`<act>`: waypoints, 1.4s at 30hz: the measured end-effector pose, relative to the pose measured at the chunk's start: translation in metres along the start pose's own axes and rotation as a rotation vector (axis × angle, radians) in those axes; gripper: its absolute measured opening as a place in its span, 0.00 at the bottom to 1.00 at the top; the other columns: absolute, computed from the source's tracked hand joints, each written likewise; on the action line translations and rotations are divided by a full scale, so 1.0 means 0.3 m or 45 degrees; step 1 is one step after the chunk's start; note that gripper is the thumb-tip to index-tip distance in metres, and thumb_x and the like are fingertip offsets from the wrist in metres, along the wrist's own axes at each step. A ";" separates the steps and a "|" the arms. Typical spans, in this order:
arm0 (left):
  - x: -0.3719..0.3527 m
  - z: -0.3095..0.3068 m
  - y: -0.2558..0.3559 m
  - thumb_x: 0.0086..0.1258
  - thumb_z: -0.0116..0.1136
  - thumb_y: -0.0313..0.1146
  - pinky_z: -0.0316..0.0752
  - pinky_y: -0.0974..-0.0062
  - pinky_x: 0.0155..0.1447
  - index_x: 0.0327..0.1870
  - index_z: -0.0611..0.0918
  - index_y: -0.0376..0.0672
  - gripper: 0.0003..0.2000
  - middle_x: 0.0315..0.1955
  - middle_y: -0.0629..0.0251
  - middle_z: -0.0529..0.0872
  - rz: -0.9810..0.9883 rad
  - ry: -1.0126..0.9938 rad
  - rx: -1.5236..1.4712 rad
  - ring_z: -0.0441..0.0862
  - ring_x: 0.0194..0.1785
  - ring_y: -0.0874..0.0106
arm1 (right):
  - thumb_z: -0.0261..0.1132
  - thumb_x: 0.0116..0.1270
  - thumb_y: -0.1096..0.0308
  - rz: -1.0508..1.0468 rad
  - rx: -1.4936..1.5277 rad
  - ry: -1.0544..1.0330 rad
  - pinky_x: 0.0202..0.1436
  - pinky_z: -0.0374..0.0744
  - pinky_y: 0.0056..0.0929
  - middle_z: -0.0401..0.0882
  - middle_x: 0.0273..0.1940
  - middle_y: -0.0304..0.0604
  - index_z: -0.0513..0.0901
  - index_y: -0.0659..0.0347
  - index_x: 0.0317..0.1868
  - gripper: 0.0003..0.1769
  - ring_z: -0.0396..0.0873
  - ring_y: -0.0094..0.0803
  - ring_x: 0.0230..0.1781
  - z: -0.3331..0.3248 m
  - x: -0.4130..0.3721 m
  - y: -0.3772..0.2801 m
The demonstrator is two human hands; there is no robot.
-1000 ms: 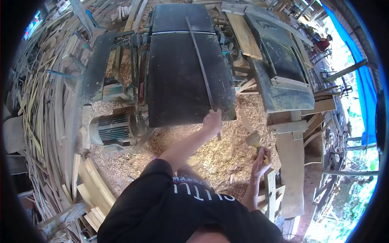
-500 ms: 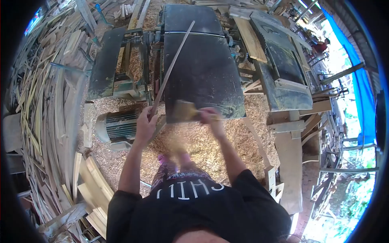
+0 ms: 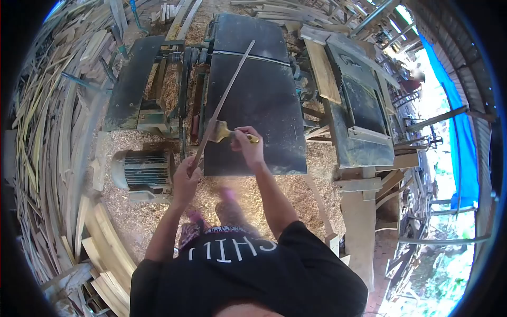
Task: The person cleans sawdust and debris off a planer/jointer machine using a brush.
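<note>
My left hand (image 3: 187,175) is closed round the near end of a long thin wooden strip (image 3: 228,89). The strip slants up and away over the dark machine table (image 3: 259,100). In my right hand (image 3: 248,145) is the handle of a wide flat brush (image 3: 222,132) with a yellowish handle. Its bristle end is at the strip, a little above my left hand; whether the two touch is hard to tell.
A motor (image 3: 141,170) stands at the left above wood shavings. Long offcuts (image 3: 58,121) pile up at the far left. To the right is a saw table (image 3: 362,90) with a board (image 3: 322,71) beside its blade. A person (image 3: 413,84) is far back right.
The brush in my right hand has moved left and up, from the table's near edge to the strip. The view has shifted slightly. My left hand keeps its hold on the strip.
</note>
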State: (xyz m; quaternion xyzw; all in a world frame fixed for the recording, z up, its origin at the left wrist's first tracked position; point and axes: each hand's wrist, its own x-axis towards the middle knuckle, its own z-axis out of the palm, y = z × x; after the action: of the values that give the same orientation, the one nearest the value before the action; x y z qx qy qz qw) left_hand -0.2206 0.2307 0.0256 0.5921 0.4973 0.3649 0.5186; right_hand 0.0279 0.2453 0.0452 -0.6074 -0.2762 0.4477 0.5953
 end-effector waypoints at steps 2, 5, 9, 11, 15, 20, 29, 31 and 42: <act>0.001 0.016 -0.005 0.66 0.58 0.24 0.74 0.77 0.47 0.58 0.74 0.36 0.19 0.40 0.63 0.81 -0.034 -0.009 0.047 0.78 0.41 0.75 | 0.65 0.67 0.64 -0.032 -0.005 0.033 0.31 0.83 0.22 0.81 0.29 0.43 0.79 0.65 0.46 0.13 0.81 0.26 0.25 -0.136 0.014 0.006; 0.037 0.046 -0.058 0.66 0.58 0.24 0.73 0.73 0.52 0.60 0.73 0.37 0.20 0.42 0.58 0.82 -0.015 -0.023 0.116 0.80 0.46 0.69 | 0.63 0.68 0.68 -0.067 -0.095 0.355 0.22 0.78 0.21 0.80 0.27 0.43 0.78 0.67 0.43 0.11 0.79 0.23 0.22 -0.614 -0.069 -0.058; 0.033 0.095 -0.038 0.65 0.58 0.26 0.72 0.65 0.57 0.61 0.70 0.38 0.22 0.48 0.48 0.81 -0.069 -0.055 0.272 0.80 0.53 0.56 | 0.62 0.67 0.70 -0.157 -0.477 0.660 0.19 0.75 0.18 0.79 0.25 0.41 0.79 0.67 0.39 0.07 0.76 0.22 0.19 -0.814 -0.123 -0.183; 0.034 0.127 -0.058 0.64 0.58 0.27 0.72 0.64 0.57 0.60 0.70 0.38 0.22 0.49 0.46 0.81 -0.065 -0.028 0.296 0.79 0.54 0.52 | 0.63 0.67 0.68 -0.163 -0.369 0.507 0.20 0.75 0.19 0.79 0.25 0.41 0.79 0.67 0.41 0.09 0.76 0.22 0.19 -0.662 -0.077 -0.206; 0.060 0.169 0.027 0.64 0.59 0.28 0.73 0.61 0.54 0.58 0.71 0.39 0.21 0.46 0.47 0.82 -0.090 -0.030 0.425 0.80 0.51 0.51 | 0.63 0.68 0.65 -0.071 -0.275 0.108 0.23 0.82 0.22 0.82 0.27 0.44 0.80 0.66 0.42 0.11 0.82 0.27 0.23 -0.414 0.151 -0.139; 0.058 0.191 0.023 0.63 0.60 0.29 0.73 0.57 0.50 0.57 0.70 0.41 0.21 0.43 0.46 0.82 -0.161 -0.051 0.642 0.80 0.48 0.47 | 0.64 0.66 0.65 0.157 -0.359 0.426 0.21 0.77 0.21 0.82 0.30 0.43 0.81 0.65 0.42 0.11 0.80 0.24 0.23 -0.847 0.125 -0.191; 0.092 0.218 -0.006 0.62 0.62 0.30 0.73 0.54 0.47 0.56 0.68 0.42 0.22 0.41 0.47 0.82 -0.079 0.007 0.665 0.81 0.45 0.46 | 0.66 0.64 0.71 -0.983 -1.200 -0.011 0.46 0.78 0.34 0.82 0.39 0.52 0.81 0.63 0.47 0.11 0.82 0.44 0.40 -0.648 0.798 -0.379; 0.102 0.229 -0.001 0.63 0.62 0.31 0.73 0.55 0.46 0.55 0.68 0.42 0.21 0.40 0.48 0.83 -0.157 0.017 0.689 0.81 0.44 0.47 | 0.67 0.62 0.70 -1.089 -1.331 -0.166 0.49 0.77 0.35 0.82 0.43 0.52 0.81 0.65 0.48 0.14 0.81 0.45 0.42 -0.599 1.008 -0.374; 0.090 0.221 -0.039 0.63 0.63 0.35 0.74 0.57 0.46 0.53 0.71 0.43 0.20 0.39 0.50 0.85 -0.150 0.073 0.601 0.83 0.43 0.49 | 0.63 0.60 0.72 -1.073 -2.140 -0.696 0.32 0.76 0.34 0.73 0.28 0.41 0.77 0.58 0.43 0.10 0.75 0.37 0.28 -0.841 0.202 -0.128</act>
State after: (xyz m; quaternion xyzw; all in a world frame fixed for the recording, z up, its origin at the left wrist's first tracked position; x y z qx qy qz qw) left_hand -0.1538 0.2396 -0.0009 0.6563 0.6170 0.2244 0.3717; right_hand 0.2827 0.1834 0.0419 -0.5605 -0.8279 -0.0188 -0.0046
